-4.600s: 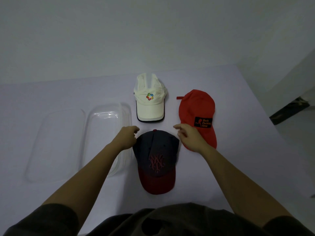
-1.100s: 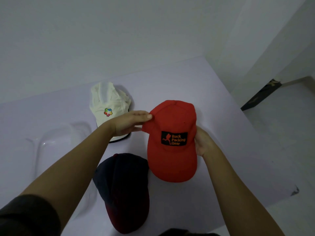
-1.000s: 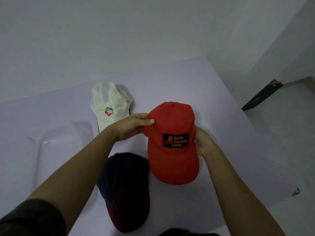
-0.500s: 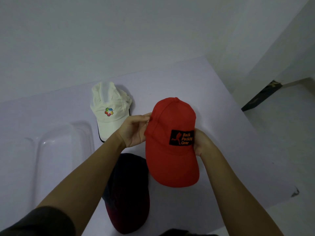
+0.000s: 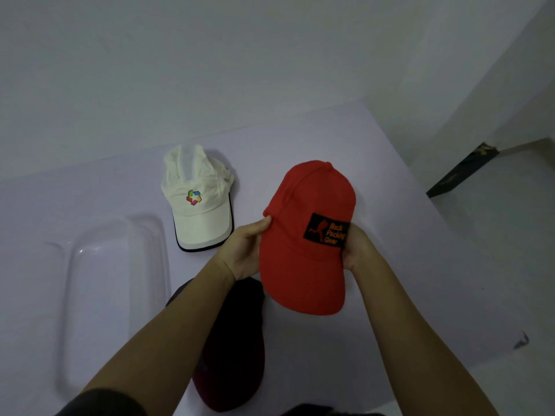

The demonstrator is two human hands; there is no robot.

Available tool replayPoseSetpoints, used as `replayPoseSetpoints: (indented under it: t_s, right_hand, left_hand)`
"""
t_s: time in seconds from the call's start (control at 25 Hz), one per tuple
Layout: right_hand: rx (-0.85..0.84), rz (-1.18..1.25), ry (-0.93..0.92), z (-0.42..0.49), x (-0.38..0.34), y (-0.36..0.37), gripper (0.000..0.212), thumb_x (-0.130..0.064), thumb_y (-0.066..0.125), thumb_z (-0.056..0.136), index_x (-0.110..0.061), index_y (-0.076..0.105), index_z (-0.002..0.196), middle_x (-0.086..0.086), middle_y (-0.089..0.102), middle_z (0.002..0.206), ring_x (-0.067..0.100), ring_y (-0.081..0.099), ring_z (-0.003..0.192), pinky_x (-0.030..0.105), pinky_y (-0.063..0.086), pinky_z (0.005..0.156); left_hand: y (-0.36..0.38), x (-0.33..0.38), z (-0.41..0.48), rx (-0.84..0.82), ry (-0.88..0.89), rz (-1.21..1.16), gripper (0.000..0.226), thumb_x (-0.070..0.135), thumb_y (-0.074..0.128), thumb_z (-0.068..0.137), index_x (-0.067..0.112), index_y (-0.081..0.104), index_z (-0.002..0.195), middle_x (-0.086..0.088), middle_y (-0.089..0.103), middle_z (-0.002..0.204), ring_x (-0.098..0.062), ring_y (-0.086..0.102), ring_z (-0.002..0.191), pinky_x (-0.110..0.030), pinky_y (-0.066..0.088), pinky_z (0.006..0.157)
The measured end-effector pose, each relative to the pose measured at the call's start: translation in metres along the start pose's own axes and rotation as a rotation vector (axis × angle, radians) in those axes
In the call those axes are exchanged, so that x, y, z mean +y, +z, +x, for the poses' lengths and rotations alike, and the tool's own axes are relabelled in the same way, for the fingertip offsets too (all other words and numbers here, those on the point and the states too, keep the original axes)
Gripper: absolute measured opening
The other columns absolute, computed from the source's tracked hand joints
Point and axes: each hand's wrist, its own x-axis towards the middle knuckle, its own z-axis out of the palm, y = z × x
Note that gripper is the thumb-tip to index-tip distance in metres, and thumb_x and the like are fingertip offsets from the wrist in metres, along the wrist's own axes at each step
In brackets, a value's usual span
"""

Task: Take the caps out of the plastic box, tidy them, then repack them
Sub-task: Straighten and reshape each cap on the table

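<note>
Red cap (image 5: 303, 265), raised over the table (image 5: 420, 280) at centre, both hands' fingers clamped on its sides: left hand (image 5: 244, 250), right hand (image 5: 356, 250). Tidying step; next, likely shaping before repacking into the clear plastic box (image 5: 72, 295) at 9 o'clock.

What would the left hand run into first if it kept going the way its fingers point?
The left hand already grips the red cap at its side; pushing on means that cap's crown first, then probably the right hand opposite.

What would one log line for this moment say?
stage: tidying | both hands hold red cap | left hand | right hand | white cap, dark cap on table | box empty
</note>
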Motion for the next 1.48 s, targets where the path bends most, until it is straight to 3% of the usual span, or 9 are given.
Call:
replayPoseSetpoints:
  t_s: [0.12,0.2,0.48,0.72,0.84,1.04,1.24,1.36,1.48]
  right_hand:
    - [-0.016,0.056,-0.026,0.001,-0.004,-0.001,0.045,-0.049,0.037,0.096,-0.017,0.061,0.118,0.005,0.065,0.108,0.021,0.064,0.098,0.037,0.053,0.078]
    - [-0.090,0.142,-0.070,0.002,-0.006,-0.006,0.053,-0.051,0.030,0.097,-0.018,0.051,0.132,0.006,0.062,0.116,0.023,0.059,0.106,0.041,0.048,0.087]
    - [-0.342,-0.082,-0.103,-0.003,-0.003,-0.008,0.051,-0.047,0.044,0.091,-0.015,0.057,0.128,0.010,0.064,0.124,0.025,0.061,0.113,0.039,0.051,0.092]
    - [-0.174,-0.164,-0.113,0.026,0.005,-0.023,0.056,-0.053,0.056,0.084,-0.019,0.056,0.129,0.007,0.064,0.124,0.024,0.061,0.114,0.044,0.042,0.103]
    - [-0.077,-0.158,-0.070,0.041,0.018,-0.033,0.056,-0.058,0.051,0.086,-0.020,0.057,0.128,0.007,0.063,0.126,0.023,0.059,0.115,0.044,0.041,0.105]
    - [0.120,-0.364,-0.272,0.048,0.031,-0.034,0.037,-0.031,0.042,0.098,-0.011,0.055,0.126,0.009,0.064,0.120,0.021,0.061,0.106,0.041,0.047,0.098]
    - [0.335,-0.800,-0.523,0.053,0.039,-0.036,0.029,-0.016,0.044,0.097,-0.003,0.061,0.116,0.014,0.065,0.112,0.025,0.060,0.104,0.030,0.045,0.089]
    - [0.430,-0.935,-0.650,0.053,0.038,-0.038,0.029,-0.010,0.047,0.094,0.001,0.059,0.119,0.020,0.060,0.115,0.030,0.056,0.110,0.030,0.041,0.093]
    - [0.353,-0.860,-0.639,0.050,0.025,-0.042,0.033,-0.012,0.041,0.098,-0.004,0.053,0.127,0.015,0.051,0.130,0.022,0.049,0.120,0.014,0.031,0.093]
  left_hand:
    - [0.000,-0.001,0.007,0.207,0.065,0.001,0.026,0.022,0.053,0.086,0.010,0.072,0.100,-0.008,0.075,0.092,-0.020,0.072,0.084,-0.031,0.059,0.071]
    - [-0.004,-0.003,0.012,0.313,0.104,0.001,0.031,0.021,0.042,0.093,0.012,0.063,0.114,-0.006,0.074,0.091,-0.020,0.071,0.081,-0.031,0.059,0.069]
    - [-0.006,-0.009,0.027,0.355,0.109,-0.068,0.042,0.022,0.039,0.088,0.012,0.057,0.125,-0.008,0.065,0.109,-0.024,0.064,0.093,-0.036,0.051,0.084]
    - [-0.006,-0.002,0.039,0.594,-0.090,0.261,0.023,0.009,0.031,0.080,0.018,0.051,0.072,-0.002,0.053,0.075,-0.018,0.050,0.070,-0.031,0.043,0.072]
    - [-0.011,-0.007,0.044,0.656,-0.102,0.270,0.034,0.003,0.028,0.090,0.011,0.061,0.089,-0.007,0.062,0.084,-0.020,0.057,0.077,-0.032,0.048,0.074]
    - [-0.023,-0.020,0.054,0.710,-0.099,0.251,0.032,0.007,0.031,0.098,-0.002,0.057,0.114,-0.012,0.062,0.102,-0.028,0.057,0.098,-0.039,0.046,0.085]
    - [-0.044,-0.024,0.061,0.911,-0.154,0.807,0.022,0.011,0.047,0.088,0.012,0.055,0.067,-0.005,0.055,0.069,-0.022,0.055,0.066,-0.032,0.052,0.070]
    - [-0.038,-0.024,0.052,1.005,-0.046,1.083,0.017,0.009,0.046,0.085,0.005,0.061,0.090,-0.005,0.057,0.083,-0.022,0.054,0.078,-0.029,0.045,0.073]
    - [-0.029,-0.014,0.046,0.919,0.204,0.970,0.033,0.007,0.039,0.089,0.009,0.058,0.116,-0.002,0.057,0.110,-0.019,0.052,0.103,-0.030,0.041,0.091]
